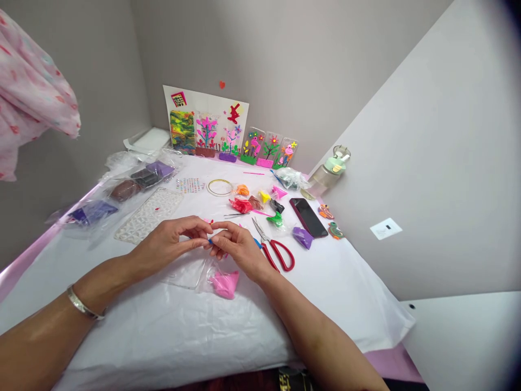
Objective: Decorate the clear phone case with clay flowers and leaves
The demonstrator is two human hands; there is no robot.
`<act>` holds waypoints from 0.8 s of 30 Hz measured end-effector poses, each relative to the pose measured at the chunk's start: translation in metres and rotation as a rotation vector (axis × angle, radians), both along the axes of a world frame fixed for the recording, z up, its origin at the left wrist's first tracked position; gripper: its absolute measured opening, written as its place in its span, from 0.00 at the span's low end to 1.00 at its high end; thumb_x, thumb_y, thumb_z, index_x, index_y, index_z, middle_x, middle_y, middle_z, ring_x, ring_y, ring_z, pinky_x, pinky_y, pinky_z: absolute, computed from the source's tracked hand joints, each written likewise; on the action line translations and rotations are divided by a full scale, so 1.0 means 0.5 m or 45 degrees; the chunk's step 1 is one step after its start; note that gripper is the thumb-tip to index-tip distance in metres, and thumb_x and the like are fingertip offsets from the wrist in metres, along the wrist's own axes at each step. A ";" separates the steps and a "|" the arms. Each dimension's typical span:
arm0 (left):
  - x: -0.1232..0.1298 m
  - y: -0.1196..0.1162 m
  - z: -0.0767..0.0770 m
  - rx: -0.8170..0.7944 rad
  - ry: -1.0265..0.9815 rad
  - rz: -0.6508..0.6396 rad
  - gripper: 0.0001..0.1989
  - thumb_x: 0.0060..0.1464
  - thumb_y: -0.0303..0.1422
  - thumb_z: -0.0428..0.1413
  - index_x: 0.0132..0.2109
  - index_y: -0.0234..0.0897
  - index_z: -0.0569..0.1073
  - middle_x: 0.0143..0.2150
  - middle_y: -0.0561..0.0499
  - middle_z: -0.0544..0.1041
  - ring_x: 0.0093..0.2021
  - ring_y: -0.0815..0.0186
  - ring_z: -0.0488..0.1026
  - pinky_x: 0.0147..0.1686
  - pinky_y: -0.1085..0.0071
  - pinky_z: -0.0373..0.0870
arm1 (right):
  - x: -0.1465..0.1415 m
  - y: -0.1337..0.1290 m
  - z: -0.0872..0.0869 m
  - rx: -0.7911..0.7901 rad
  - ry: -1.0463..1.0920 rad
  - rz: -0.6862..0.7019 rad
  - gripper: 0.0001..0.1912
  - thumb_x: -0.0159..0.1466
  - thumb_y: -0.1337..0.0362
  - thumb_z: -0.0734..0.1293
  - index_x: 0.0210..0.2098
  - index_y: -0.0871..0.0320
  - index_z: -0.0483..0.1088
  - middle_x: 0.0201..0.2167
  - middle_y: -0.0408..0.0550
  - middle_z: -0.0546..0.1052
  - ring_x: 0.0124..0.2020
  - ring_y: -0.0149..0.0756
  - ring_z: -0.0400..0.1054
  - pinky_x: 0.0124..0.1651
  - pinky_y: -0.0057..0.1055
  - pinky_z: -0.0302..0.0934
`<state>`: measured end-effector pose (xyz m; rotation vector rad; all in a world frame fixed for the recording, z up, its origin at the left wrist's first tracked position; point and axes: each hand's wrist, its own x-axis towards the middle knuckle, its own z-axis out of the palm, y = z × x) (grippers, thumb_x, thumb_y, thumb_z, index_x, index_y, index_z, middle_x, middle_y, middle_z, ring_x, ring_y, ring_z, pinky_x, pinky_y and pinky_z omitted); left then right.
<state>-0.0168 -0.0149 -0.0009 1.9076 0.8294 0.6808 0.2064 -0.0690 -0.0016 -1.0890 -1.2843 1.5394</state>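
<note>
My left hand (173, 239) and my right hand (240, 247) meet over the middle of the table, fingertips almost touching. Between them is a small blue piece of modelling clay (210, 241), pinched by the thumbs and fingers of both hands. Partly hidden under my hands lies a clear phone case (185, 279). Pink clay in a plastic bag (225, 284) sits just in front of it. To the right of my right hand rest red-handled scissors (280, 254), their blades pointing away from me.
Bags of clay, such as green (275, 219), red (241, 205) and purple (303, 237), lie beyond my hands. A phone (308, 217) and a bottle (325, 176) stand to the right. Decorated cases (254, 145) lean at the back. At left are a textured sheet (148, 214) and bagged clay (126, 190).
</note>
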 end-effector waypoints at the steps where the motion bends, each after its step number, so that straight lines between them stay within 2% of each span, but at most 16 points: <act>1: 0.001 0.000 -0.002 0.020 0.000 0.004 0.13 0.63 0.44 0.61 0.47 0.42 0.83 0.43 0.50 0.84 0.44 0.58 0.81 0.48 0.63 0.77 | -0.001 0.000 0.001 0.002 0.000 0.006 0.27 0.64 0.44 0.80 0.51 0.55 0.76 0.32 0.43 0.83 0.32 0.35 0.76 0.38 0.32 0.68; 8: 0.015 -0.012 -0.010 0.236 0.024 -0.007 0.12 0.66 0.42 0.57 0.42 0.43 0.82 0.38 0.52 0.80 0.35 0.63 0.77 0.39 0.68 0.73 | -0.001 0.000 -0.001 0.004 -0.023 0.013 0.27 0.65 0.45 0.79 0.53 0.55 0.75 0.29 0.40 0.81 0.29 0.34 0.74 0.38 0.33 0.69; 12: 0.023 -0.022 -0.009 0.384 0.039 0.085 0.09 0.63 0.39 0.57 0.37 0.42 0.78 0.35 0.54 0.76 0.32 0.65 0.74 0.35 0.69 0.71 | -0.006 -0.003 0.005 0.017 -0.035 0.058 0.17 0.66 0.54 0.77 0.49 0.54 0.77 0.28 0.39 0.80 0.27 0.33 0.72 0.37 0.32 0.67; 14: 0.022 -0.021 -0.006 0.393 0.032 0.159 0.09 0.62 0.40 0.57 0.36 0.42 0.77 0.34 0.54 0.76 0.32 0.64 0.75 0.35 0.68 0.72 | -0.007 -0.005 0.012 0.003 -0.001 0.090 0.14 0.65 0.58 0.76 0.49 0.54 0.77 0.29 0.39 0.81 0.27 0.32 0.72 0.35 0.31 0.65; 17: 0.012 -0.011 0.003 0.292 -0.002 0.303 0.11 0.62 0.43 0.57 0.37 0.43 0.78 0.37 0.52 0.80 0.36 0.61 0.78 0.39 0.66 0.75 | -0.007 -0.007 0.020 -0.041 0.124 0.105 0.20 0.64 0.57 0.76 0.54 0.54 0.75 0.30 0.39 0.82 0.26 0.32 0.71 0.31 0.30 0.62; 19: 0.003 -0.001 0.009 0.156 -0.033 0.347 0.12 0.62 0.46 0.58 0.39 0.43 0.79 0.36 0.52 0.82 0.36 0.59 0.80 0.40 0.65 0.76 | -0.004 -0.006 0.022 -0.065 0.188 0.050 0.23 0.64 0.54 0.77 0.55 0.54 0.74 0.29 0.40 0.82 0.25 0.32 0.71 0.29 0.30 0.59; 24: -0.011 0.012 0.014 -0.141 -0.133 0.264 0.18 0.61 0.51 0.62 0.48 0.43 0.83 0.31 0.53 0.84 0.35 0.58 0.83 0.40 0.64 0.77 | 0.002 -0.001 0.018 -0.086 0.202 -0.094 0.24 0.63 0.48 0.80 0.51 0.56 0.77 0.32 0.43 0.84 0.26 0.31 0.71 0.30 0.29 0.60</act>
